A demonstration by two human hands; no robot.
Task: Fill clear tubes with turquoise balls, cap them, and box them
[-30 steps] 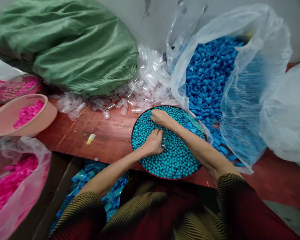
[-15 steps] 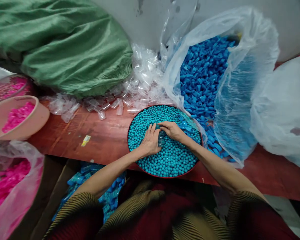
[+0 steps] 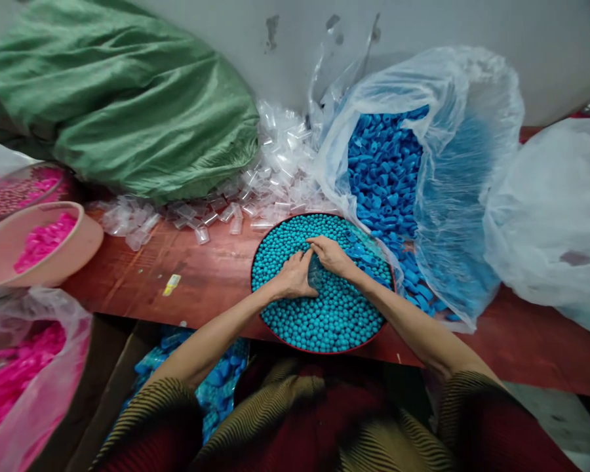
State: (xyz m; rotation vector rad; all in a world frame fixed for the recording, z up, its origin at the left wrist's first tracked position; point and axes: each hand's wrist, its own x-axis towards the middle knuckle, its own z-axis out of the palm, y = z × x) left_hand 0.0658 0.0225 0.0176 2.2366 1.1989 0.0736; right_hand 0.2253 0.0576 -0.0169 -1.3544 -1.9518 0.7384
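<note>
A round red-rimmed tub [image 3: 324,352] full of small turquoise balls [image 3: 332,328] stands before me. Over the balls, my left hand [image 3: 295,275] has its thumb and fingers round a small clear plastic container [image 3: 315,272], partly hidden by the hand. My right hand [image 3: 332,254] is closed, its thumb and fingertips together at the container's far end, touching the left fingertips. What those right fingers pinch is too small to make out. Several blue plastic pieces [image 3: 366,257] lie on the balls at the tub's right side.
Behind the tub, clear plastic containers [image 3: 285,177] are heaped beside a green sack [image 3: 152,111]. An open plastic bag of blue pieces [image 3: 383,170] leans at the right, spilling onto the red table [image 3: 201,275]. At left are a pink bowl [image 3: 86,242] and a bag of pink pieces [image 3: 24,373].
My left thumb has spread further from its fingers, and the container between them shows paler. My right fingertips have shifted slightly to the container's far end. The whole view has tilted a little.
</note>
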